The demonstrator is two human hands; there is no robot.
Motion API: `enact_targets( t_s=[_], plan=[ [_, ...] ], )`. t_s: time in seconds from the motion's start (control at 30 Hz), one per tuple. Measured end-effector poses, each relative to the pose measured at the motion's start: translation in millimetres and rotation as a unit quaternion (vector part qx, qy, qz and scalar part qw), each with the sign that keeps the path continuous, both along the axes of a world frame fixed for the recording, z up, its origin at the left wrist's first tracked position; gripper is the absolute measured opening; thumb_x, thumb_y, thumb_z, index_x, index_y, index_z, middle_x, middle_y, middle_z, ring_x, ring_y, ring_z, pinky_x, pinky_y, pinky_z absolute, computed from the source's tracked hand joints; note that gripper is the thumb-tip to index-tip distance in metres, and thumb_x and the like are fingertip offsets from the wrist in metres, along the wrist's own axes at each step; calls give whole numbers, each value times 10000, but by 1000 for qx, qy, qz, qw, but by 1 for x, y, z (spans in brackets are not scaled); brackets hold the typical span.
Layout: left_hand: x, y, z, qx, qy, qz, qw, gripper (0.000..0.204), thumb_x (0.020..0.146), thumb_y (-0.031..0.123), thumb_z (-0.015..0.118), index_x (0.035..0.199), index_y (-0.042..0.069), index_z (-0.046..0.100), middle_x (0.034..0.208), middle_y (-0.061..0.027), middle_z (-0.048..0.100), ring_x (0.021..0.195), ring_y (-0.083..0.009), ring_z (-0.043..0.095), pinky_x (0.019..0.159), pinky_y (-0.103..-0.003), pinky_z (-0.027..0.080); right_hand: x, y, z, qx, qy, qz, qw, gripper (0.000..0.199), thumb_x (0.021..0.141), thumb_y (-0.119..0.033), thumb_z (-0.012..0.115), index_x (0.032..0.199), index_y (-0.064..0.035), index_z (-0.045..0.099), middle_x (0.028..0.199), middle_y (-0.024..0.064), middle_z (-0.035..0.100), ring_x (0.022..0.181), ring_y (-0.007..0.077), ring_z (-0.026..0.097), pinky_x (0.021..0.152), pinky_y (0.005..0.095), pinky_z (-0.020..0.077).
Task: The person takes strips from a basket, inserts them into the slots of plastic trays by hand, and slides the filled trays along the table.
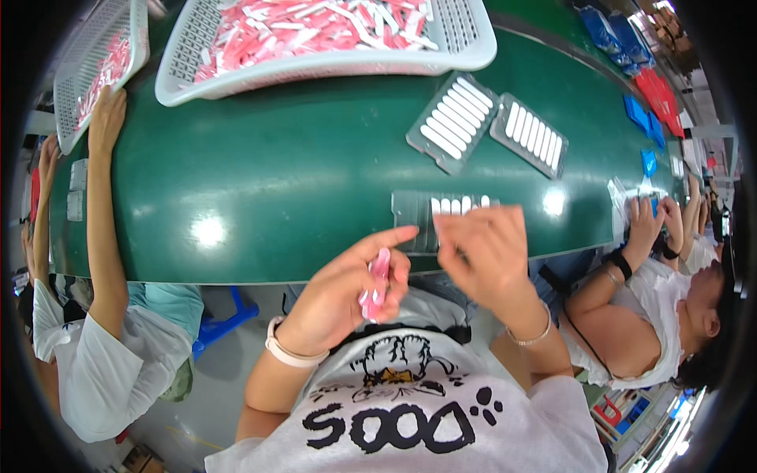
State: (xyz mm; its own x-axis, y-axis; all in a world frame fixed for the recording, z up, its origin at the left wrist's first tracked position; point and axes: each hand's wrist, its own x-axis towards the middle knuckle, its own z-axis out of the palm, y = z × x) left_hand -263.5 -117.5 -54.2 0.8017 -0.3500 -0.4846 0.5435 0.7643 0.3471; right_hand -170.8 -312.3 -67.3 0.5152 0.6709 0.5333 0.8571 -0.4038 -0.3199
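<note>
The green worktop [300, 173] spans the view ahead of both hands. Beyond the fingers, at its far edge, stands a large white perforated basket [465, 47] filled with a heap of pink and white sticks; the count cannot be told. A second white basket [138, 39] with the same kind of contents stands far left of the fingers, near a co-worker's hand [105, 118].

Three clear plastic trays lie on the worktop. Two filled trays lie beyond and to the right of the fingers: the nearer-centre tray [455, 120] holds about eight white sticks in a row, and the right tray [534, 135] holds about eight as well. The third tray [414, 211] lies directly under and just beyond the fingertips; about six white sticks show at its right part, and its left part is unfilled.

The left hand [347, 296] has thumb and curled fingers pinching a small bundle of pink sticks [377, 284], index finger extended toward the tray. The right hand [485, 248] hovers over the third tray, fingers bent together downward; whether they pinch anything cannot be told.
</note>
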Motion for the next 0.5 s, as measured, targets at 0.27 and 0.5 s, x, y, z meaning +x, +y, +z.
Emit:
enact_targets(
  t_s=[0.27,0.5],
  plan=[
    [-4,-5,16,148,-107,-23,983,405,1004,143,390,1378,1,325,1069,-207,607,708,-180,654,492,-230,505,-24,-3,10,-153,-22,-49,987,306,629,-125,690,930,-92,644,1001,-23,648,887,181,540,753,372,304],
    [-2,-4,6,245,-150,-155,945,263,989,231,484,1055,-1,587,765,-73,656,501,-36,474,442,-183,342,-5,2,25,36,248,-36,968,172,775,-42,681,946,-65,682,878,26,672,813,188,535,739,306,401]
  ],
)
